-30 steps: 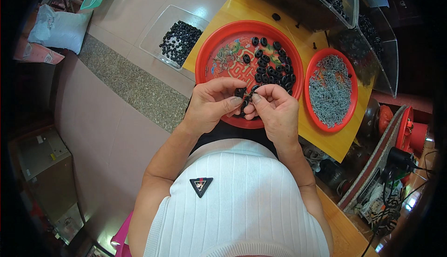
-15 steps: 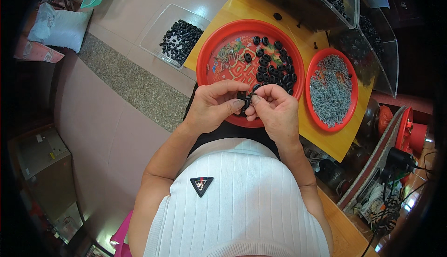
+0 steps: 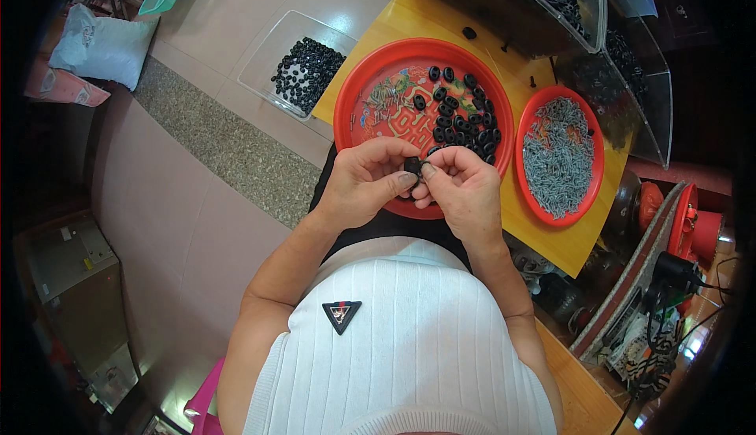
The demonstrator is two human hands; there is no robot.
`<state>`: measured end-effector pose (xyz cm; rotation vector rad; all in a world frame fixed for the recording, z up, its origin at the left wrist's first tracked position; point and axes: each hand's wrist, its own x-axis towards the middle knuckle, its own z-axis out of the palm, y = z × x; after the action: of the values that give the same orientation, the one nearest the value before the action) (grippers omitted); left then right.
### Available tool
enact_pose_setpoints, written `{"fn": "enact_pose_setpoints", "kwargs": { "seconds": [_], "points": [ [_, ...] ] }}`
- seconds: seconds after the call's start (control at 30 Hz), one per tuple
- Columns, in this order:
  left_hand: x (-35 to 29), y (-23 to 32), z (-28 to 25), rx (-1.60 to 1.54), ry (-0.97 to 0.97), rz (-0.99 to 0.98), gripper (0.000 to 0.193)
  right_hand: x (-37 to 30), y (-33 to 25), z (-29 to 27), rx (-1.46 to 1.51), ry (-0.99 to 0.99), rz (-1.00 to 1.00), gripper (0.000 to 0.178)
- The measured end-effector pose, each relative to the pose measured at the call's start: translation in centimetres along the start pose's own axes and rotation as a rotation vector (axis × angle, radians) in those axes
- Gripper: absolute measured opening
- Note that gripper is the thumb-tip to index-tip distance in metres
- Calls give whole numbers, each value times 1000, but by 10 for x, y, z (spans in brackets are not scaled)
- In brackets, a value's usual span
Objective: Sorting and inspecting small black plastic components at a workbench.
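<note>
Over the near edge of a round red tray point(image 3: 344, 92), my two hands meet. My left hand point(image 3: 364, 179) pinches a small black oval piece point(image 3: 412, 165) between thumb and forefinger. Right beside it, my right hand point(image 3: 466, 185) has thumb and forefinger pressed together at that piece; whatever tiny thing they hold is hidden. Several more black oval pieces with two holes point(image 3: 461, 122) lie on the tray's right half. Small metal screws or pins point(image 3: 386, 98) are scattered on its left half.
An oval red tray point(image 3: 558, 159) heaped with grey screw-like parts stands to the right on the yellow board point(image 3: 504, 61). Clear bins point(image 3: 543, 10) of black parts rise at the back right. A clear box point(image 3: 307, 73) of black pieces sits on the floor, far left.
The fingertips have shifted slightly and the black piece has turned a little in my left hand. My right hand has moved slightly left. The trays' contents look the same.
</note>
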<state>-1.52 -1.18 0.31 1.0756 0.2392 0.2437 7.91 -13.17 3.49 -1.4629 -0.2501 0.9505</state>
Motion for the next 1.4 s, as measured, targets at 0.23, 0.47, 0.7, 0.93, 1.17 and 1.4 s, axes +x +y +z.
{"fn": "enact_pose_setpoints", "kwargs": {
  "seconds": [0.23,0.47,0.7,0.93,1.17,1.4],
  "points": [
    [-1,1,-1,46,-2,-21,23,3,4,-2,22,-9,-6,6],
    [-3,-6,-2,12,16,11,22,17,18,-24,357,-295,87,9],
    [-4,-8,0,39,3,35,22,17,20,-22,445,-368,101,14],
    [-3,-10,1,77,-17,146,24,19,21,-22,417,-384,93,13],
    [-1,-10,1,70,17,99,25,22,21,-21,435,-367,72,12],
    [3,-8,4,61,-39,127,27,11,16,-24,479,-303,81,11]
  ]
}}
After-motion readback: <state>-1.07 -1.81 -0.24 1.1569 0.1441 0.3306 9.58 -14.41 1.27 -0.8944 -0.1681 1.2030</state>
